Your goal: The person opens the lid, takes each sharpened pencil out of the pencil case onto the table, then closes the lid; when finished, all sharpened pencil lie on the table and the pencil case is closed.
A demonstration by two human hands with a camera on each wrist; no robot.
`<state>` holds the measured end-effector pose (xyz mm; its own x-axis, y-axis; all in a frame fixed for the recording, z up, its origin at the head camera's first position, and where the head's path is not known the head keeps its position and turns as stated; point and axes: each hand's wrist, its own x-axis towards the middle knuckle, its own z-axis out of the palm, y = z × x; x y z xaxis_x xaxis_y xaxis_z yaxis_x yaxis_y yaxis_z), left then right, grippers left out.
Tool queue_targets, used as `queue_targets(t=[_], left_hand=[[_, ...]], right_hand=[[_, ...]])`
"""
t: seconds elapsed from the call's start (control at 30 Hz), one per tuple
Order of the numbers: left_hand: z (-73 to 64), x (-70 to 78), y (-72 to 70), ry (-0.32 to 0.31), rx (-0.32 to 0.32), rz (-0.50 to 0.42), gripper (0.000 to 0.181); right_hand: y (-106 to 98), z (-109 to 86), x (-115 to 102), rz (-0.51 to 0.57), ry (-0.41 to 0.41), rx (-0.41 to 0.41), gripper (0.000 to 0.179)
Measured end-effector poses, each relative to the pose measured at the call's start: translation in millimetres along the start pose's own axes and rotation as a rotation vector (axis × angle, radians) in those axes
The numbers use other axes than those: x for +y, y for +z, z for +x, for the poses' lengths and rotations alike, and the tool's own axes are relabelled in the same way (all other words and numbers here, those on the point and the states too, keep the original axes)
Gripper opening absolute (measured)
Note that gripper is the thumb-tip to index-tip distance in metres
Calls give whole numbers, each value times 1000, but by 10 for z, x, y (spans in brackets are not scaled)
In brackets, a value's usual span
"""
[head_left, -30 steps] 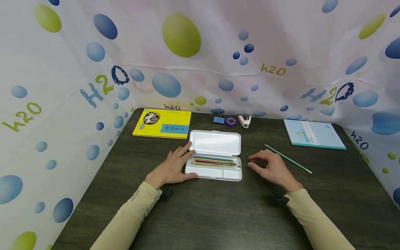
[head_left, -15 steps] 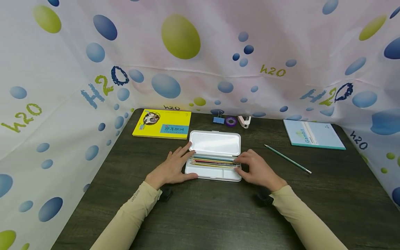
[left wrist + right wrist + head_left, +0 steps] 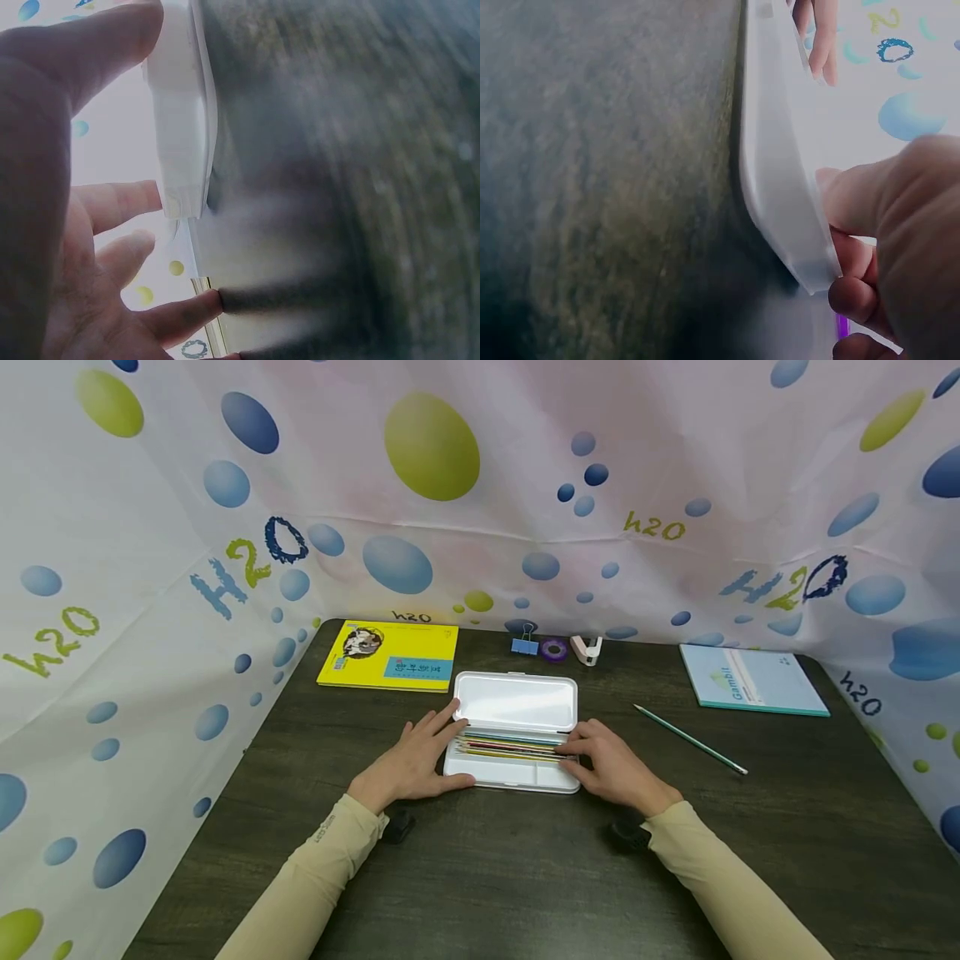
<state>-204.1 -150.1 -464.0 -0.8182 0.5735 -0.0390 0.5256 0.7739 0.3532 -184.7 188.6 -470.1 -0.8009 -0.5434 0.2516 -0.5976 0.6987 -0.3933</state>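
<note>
A white pencil case (image 3: 495,774) lies open on the dark table, its lid (image 3: 517,702) folded back. Several coloured pencils (image 3: 510,748) lie side by side in its tray. With fingers spread, my left hand (image 3: 412,764) steadies the case's left end. Its thumb (image 3: 112,45) touches the case's near side in the left wrist view. My right hand (image 3: 618,764) reaches over the case's right end, thumb and fingertips pinching at the pencils' ends; those ends are hidden behind the fingers. In the right wrist view, the thumb (image 3: 851,195) overlaps the case wall (image 3: 780,150).
A green pencil (image 3: 690,739) lies to the right of the right hand. Behind the case stand a blue binder clip (image 3: 525,646), a purple tape roll (image 3: 553,649) and a pale pink stapler (image 3: 587,651). A yellow book (image 3: 390,656) lies back left, a light blue notebook (image 3: 753,681) back right.
My right hand has moved left from beside the case to the pencils' right ends, its thumb and fingers drawing closer together. The left hand, the case and the green pencil stay in place.
</note>
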Motion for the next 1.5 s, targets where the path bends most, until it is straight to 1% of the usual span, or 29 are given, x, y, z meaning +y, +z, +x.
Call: queue_targets(t=[0.17, 0.27, 0.37, 0.57, 0.97, 1.13, 1.3, 1.5], left_hand=[[1, 2, -9, 2, -4, -3, 98], [1, 4, -13, -4, -2, -5, 98], [1, 0, -11, -8, -3, -6, 98], [-5, 0, -3, -9, -6, -12, 98], [-6, 6, -7, -10, -12, -9, 98], [-8, 0, -6, -7, -8, -6, 98], [-8, -4, -7, -8, -11, -9, 98], [-10, -5, -3, -7, -9, -15, 98]], right_hand=[[-26, 12, 24, 76, 34, -26, 14], [-38, 27, 45, 110, 39, -38, 13], [-41, 35, 54, 126, 35, -37, 12], [-34, 29, 64, 125, 24, -32, 13], [-50, 41, 76, 175, 44, -57, 15], [-58, 48, 72, 178, 33, -19, 12], [-66, 43, 62, 173, 45, 44, 13], [-77, 14, 57, 192, 63, 91, 14]])
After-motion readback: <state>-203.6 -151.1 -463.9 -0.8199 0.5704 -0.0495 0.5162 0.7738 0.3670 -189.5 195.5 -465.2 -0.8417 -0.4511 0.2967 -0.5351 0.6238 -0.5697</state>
